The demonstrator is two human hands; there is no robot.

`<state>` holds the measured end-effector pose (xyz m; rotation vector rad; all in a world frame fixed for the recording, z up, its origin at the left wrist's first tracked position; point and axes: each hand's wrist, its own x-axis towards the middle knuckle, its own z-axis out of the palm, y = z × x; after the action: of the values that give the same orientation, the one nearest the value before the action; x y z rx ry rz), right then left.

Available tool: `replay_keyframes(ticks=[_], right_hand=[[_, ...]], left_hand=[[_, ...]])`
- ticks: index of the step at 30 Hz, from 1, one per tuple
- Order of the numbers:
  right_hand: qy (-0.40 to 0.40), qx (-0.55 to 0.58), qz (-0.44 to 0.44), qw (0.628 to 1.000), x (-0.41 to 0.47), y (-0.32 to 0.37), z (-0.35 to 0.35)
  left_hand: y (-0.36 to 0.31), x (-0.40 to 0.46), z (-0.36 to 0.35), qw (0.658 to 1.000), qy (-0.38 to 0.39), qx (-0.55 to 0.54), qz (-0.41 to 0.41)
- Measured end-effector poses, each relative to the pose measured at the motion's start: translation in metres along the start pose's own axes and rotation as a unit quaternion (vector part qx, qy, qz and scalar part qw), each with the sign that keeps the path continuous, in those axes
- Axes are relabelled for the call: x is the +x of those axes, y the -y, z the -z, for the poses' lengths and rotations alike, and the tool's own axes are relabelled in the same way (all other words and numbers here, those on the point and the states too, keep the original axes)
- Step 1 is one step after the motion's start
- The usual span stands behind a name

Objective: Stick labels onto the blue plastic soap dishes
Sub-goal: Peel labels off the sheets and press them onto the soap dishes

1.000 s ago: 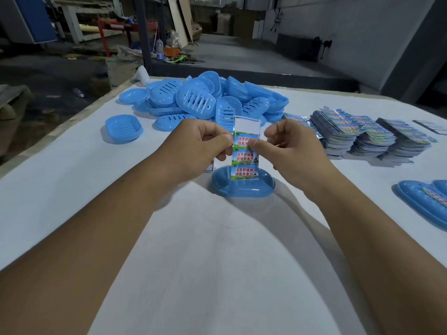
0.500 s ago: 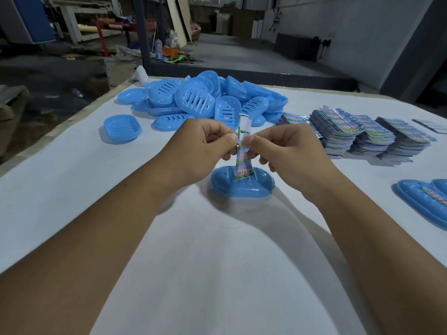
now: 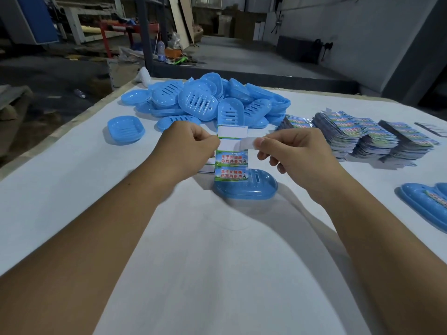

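Both forearms extend forward over the white table (image 3: pixel 72 189), converging above a blue soap dish (image 3: pixel 251 189) that lies upside down on the table just beyond the wrists. The left hand (image 3: pixel 186 151) pinches the left edge of an upright label sheet (image 3: pixel 232 163) between thumb and curled fingers. The right hand (image 3: pixel 297 153) pinches a single label (image 3: pixel 248 143), adhesive side showing white, peeled partly away from the sheet's upper section; its remaining fingers are loosely curled. The sheet's lower edge hangs in front of the dish, hiding part of it.

To the right, labelled dishes (image 3: pixel 425 204) rest at the table edge. Farther out, stacks of label sheets (image 3: pixel 358 136) sit at right. A lone dish (image 3: pixel 125 129) sits at left. A pile of unlabelled dishes (image 3: pixel 205 100) occupies the far side.
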<state>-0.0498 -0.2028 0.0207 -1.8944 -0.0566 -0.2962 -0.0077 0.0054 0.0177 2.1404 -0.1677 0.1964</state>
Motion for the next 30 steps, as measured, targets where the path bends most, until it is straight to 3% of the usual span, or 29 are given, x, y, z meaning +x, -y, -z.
replay_keyframes(ticks=[7, 11, 18, 22, 25, 28, 30], right_hand=[[-0.002, 0.018, -0.023, 1.0, 0.002, -0.001, 0.004], [-0.008, 0.018, -0.039, 0.999, 0.002, -0.002, 0.004], [-0.019, -0.012, -0.067, 0.997, 0.001, 0.0, 0.003], [-0.025, -0.012, -0.075, 0.997, 0.0, 0.001, 0.001], [-0.032, -0.013, -0.073, 0.997, 0.0, 0.002, 0.0], [-0.044, -0.035, -0.067, 0.996, 0.0, 0.002, -0.003], [-0.042, -0.052, -0.055, 0.996, -0.001, 0.003, -0.007]], left_hand=[[0.015, 0.008, 0.005, 0.997, -0.012, 0.025, 0.072], [0.018, 0.015, 0.014, 0.988, -0.043, 0.122, 0.09], [0.024, 0.013, 0.025, 0.924, -0.005, 0.37, 0.092], [0.021, 0.008, 0.025, 0.89, -0.045, 0.451, 0.044], [0.012, 0.006, 0.026, 0.923, -0.063, 0.379, 0.029], [-0.004, 0.0, 0.015, 0.989, -0.014, 0.149, -0.006], [-0.014, -0.009, 0.004, 0.998, 0.037, 0.034, -0.029]])
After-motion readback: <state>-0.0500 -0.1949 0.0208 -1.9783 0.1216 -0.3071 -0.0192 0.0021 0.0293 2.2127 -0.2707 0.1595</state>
